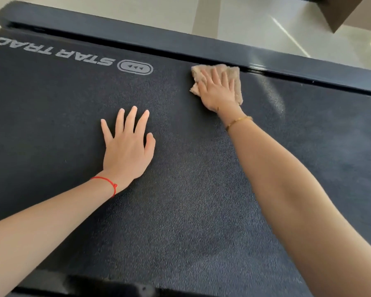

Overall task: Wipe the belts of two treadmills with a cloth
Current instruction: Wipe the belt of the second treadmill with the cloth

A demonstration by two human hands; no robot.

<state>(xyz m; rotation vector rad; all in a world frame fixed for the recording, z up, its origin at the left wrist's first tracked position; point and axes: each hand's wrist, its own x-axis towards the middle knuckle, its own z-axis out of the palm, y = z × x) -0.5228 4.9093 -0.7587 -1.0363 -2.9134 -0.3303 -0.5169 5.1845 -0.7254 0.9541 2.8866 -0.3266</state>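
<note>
A dark textured treadmill belt [180, 189] fills most of the view, with white lettering and a logo at its upper left. My right hand [216, 91] presses flat, fingers straight and spread, on a beige cloth [236, 78] lying on the belt close to the far side rail. My left hand [128, 146] rests flat on the bare belt near the middle, fingers spread, holding nothing. It wears a red string at the wrist; the right wrist has a gold bracelet.
A dark side rail [137, 37] runs along the belt's far edge, with a pale shiny tiled floor [255, 24] beyond it. A brown box-like object [343, 11] stands at the top right. A black frame part [99, 286] shows at the bottom edge.
</note>
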